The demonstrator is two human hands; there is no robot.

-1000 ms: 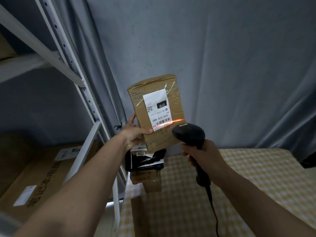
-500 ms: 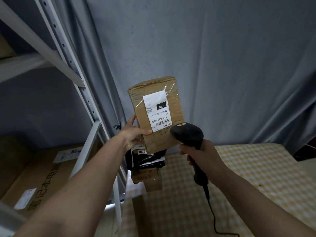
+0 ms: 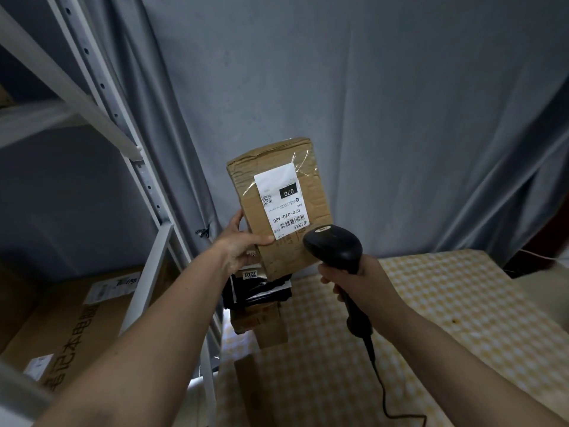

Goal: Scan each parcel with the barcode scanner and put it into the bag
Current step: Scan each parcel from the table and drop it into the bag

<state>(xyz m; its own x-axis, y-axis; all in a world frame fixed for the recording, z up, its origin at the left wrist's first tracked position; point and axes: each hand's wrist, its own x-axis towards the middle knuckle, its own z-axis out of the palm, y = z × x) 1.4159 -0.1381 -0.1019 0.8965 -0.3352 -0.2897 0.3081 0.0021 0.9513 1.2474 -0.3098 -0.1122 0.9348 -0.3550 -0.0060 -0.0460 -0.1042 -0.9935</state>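
Grey curtain (image 3: 400, 103) behind: left hand (image 3: 243, 246) grips a labelled cardboard parcel (image 3: 281, 208); right hand (image 3: 358, 277) clasps the barcode scanner (image 3: 334, 248).

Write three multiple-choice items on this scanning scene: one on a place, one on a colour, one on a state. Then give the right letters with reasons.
1. Where is the scanner?
A. right of the label, below it
B. on the shelf
C. on the tablecloth

2. What colour is the label?
A. yellow
B. white
C. red

3. How is the cardboard parcel held?
A. lying on the table
B. in both hands
C. raised in the left hand

Answers: 1 A, the right hand aims it there. 2 B, white with black print. 3 C, thumb across its front.
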